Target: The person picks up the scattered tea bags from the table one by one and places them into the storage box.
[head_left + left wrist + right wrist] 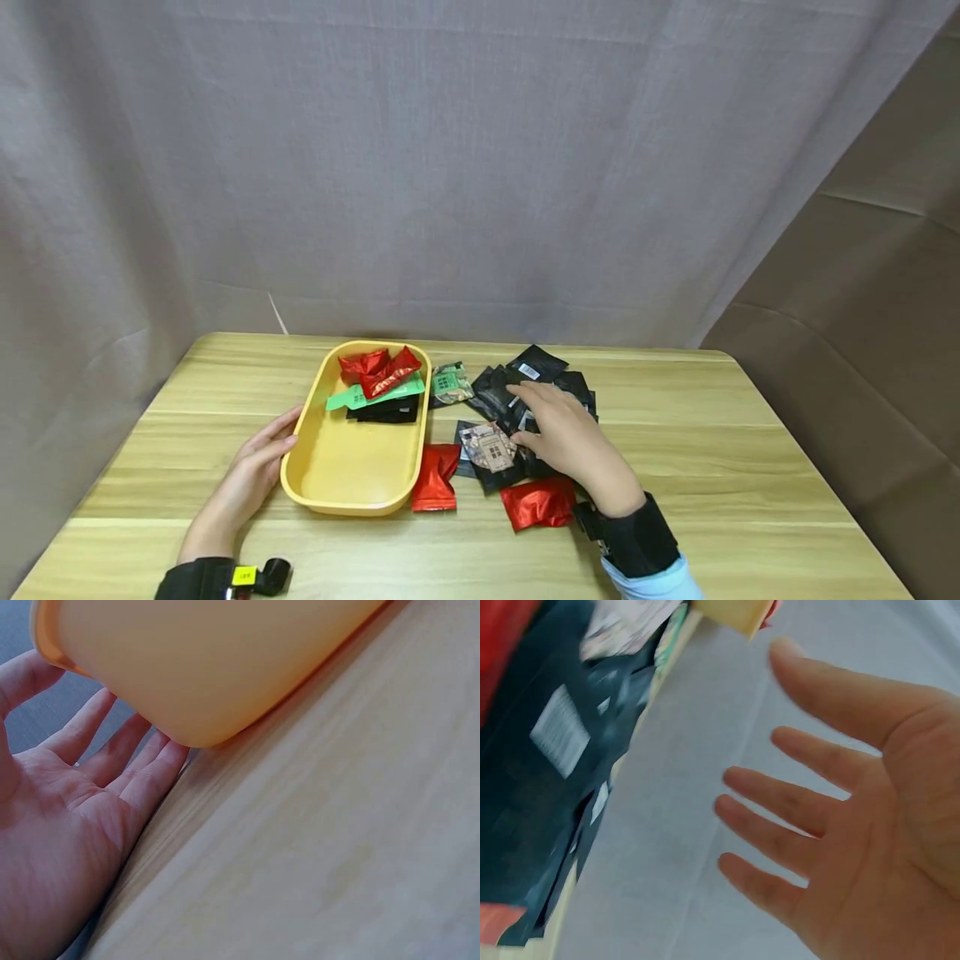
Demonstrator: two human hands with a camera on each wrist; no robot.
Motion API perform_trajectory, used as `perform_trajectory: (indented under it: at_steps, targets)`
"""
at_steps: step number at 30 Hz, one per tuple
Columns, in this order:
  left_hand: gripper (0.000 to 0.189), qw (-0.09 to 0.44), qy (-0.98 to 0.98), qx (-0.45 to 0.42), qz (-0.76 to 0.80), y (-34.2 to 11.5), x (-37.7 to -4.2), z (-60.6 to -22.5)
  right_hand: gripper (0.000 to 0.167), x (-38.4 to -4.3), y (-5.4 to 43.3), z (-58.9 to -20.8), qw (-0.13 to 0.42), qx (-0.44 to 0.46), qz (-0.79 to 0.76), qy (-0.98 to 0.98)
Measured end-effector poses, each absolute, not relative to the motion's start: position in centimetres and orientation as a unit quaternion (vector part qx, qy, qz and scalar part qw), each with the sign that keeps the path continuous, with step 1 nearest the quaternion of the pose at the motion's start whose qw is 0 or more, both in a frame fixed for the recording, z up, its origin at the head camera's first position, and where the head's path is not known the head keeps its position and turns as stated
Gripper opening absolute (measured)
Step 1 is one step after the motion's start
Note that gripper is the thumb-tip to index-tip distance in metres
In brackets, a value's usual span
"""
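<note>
Packets (491,396) lie beneath the right hand (567,435), spread loosely; the left hand (251,471), fingers extended, touches the tray (352,471). Best pinched singly, by an edge.

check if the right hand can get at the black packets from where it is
Probably yes: the right hand is over the black packets, its fingers spread and holding nothing, and no object shows between it and them.
</note>
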State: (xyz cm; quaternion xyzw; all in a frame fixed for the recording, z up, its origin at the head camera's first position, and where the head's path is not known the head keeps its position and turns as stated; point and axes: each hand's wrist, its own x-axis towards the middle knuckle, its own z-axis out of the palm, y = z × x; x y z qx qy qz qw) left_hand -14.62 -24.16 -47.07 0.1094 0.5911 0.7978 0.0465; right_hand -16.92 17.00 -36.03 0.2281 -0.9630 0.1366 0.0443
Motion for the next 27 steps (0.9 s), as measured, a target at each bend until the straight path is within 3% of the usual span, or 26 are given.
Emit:
perform_trajectory:
  at_steps: [8, 21, 27]
  targets:
    - [0.056, 0.046, 0.590, 0.111, 0.798, -24.0, -14.6, -47.1, 0.065, -16.9, 19.4, -37.3, 0.022, 0.213, 0.112, -0.970]
    - [0.059, 0.052, 0.612, 0.088, 0.785, -24.2, -14.6, -46.9, 0.075, -16.9, 19.8, -38.8, -0.041, 0.161, 0.087, -0.982]
    - [0.059, 0.050, 0.607, 0.085, 0.789, -24.1, -14.7, -46.9, 0.075, -17.2, 19.6, -39.2, -0.025, 0.169, 0.077, -0.982]
